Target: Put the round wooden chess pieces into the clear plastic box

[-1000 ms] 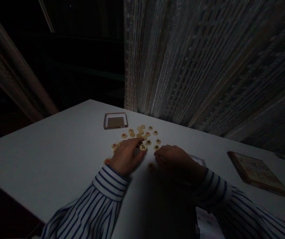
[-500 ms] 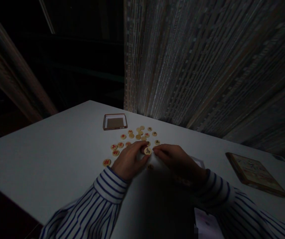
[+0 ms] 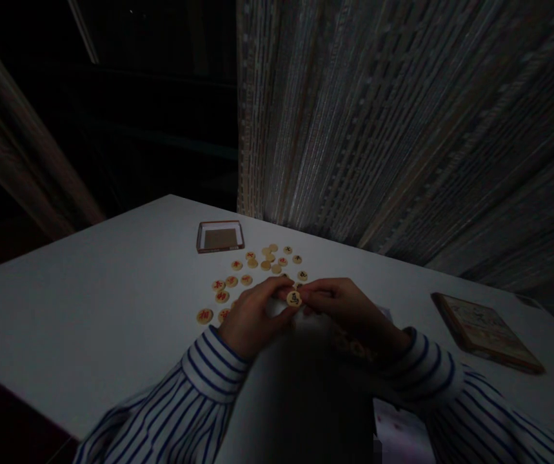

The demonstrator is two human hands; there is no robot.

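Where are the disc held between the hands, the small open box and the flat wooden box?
held disc [image 3: 295,298], head view, on its marked face.
small open box [image 3: 219,238], head view, on its brown inner floor.
flat wooden box [image 3: 485,332], head view, on its printed top.

Table [image 3: 88,309]: white, its far corner pointing toward the curtain, dimly lit.
Small tray [image 3: 219,236]: brown-rimmed, shallow, lying flat near the table's far corner.
Flat box [image 3: 485,331]: brown-edged with a printed top, lying near the table's right edge, well apart from the small tray.
Curtain [image 3: 402,122]: pale, ribbed, hanging just behind the table's far edge.
Room left of the curtain: dark, with little to make out.
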